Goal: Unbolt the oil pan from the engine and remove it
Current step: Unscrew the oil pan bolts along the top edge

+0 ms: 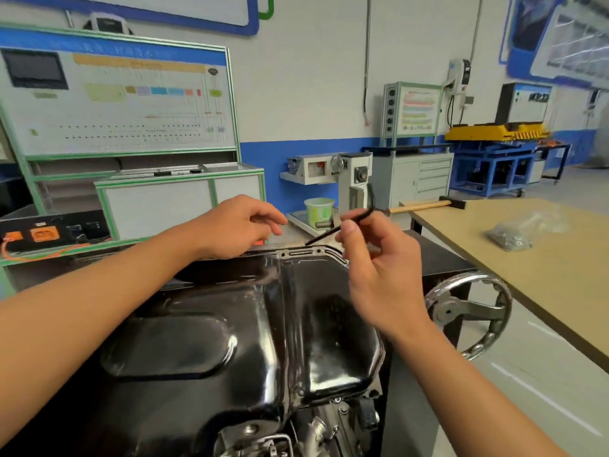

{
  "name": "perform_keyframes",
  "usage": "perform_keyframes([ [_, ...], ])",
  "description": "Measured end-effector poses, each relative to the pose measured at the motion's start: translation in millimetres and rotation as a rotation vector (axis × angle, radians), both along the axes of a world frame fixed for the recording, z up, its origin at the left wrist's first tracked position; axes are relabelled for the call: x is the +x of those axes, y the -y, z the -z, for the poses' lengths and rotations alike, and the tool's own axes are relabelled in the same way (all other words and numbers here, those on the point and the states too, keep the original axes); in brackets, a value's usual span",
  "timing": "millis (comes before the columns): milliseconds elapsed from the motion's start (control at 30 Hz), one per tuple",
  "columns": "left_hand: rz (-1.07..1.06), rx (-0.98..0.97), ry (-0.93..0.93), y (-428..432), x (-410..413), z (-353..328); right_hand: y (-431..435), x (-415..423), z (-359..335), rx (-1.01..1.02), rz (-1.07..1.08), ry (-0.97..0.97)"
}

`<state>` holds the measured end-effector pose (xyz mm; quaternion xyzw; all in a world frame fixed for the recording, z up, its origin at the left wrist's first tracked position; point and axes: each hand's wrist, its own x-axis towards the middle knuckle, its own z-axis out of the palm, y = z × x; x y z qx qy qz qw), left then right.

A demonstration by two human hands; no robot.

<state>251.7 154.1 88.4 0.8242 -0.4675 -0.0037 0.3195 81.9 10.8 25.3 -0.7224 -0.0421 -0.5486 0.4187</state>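
Right grip [379, 258] just pinched the hex key [329, 231] mid-frame over the oil pan [263, 324] flange, left grip [237, 225] loose and empty, so that light hold could've dropped it.

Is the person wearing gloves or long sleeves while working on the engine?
No. The left hand and the right hand are bare, with no gloves, rings or watch to be seen. The left forearm and the right forearm are bare too; no sleeve shows anywhere in the view.
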Motion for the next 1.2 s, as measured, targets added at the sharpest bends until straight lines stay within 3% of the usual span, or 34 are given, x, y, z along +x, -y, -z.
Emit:
perform_keyframes([
  [100, 0.107, -0.098, 0.091, -2.8, -7.2, -7.1, -1.8, 22.1, -11.6, -0.166, -0.006, -0.022],
  [267, 0.193, -0.07, 0.152, -11.5, -8.0, -12.5, 1.2, 48.5, -18.9, -0.334, -0.114, -0.182],
  [500, 0.248, -0.023, 0.038, -35.6, 1.2, -22.3, -12.0, 66.2, -24.8, -0.399, -0.241, -0.278],
  [767, 0.235, 0.1, 0.101, -36.2, -0.2, -28.5, -12.1, 77.0, -23.5, -0.422, -0.278, -0.299],
  [1200, 0.225, 0.032, 0.104, -40.8, -0.6, -24.8, -13.9, 79.2, -22.5, -0.425, -0.308, -0.25],
])
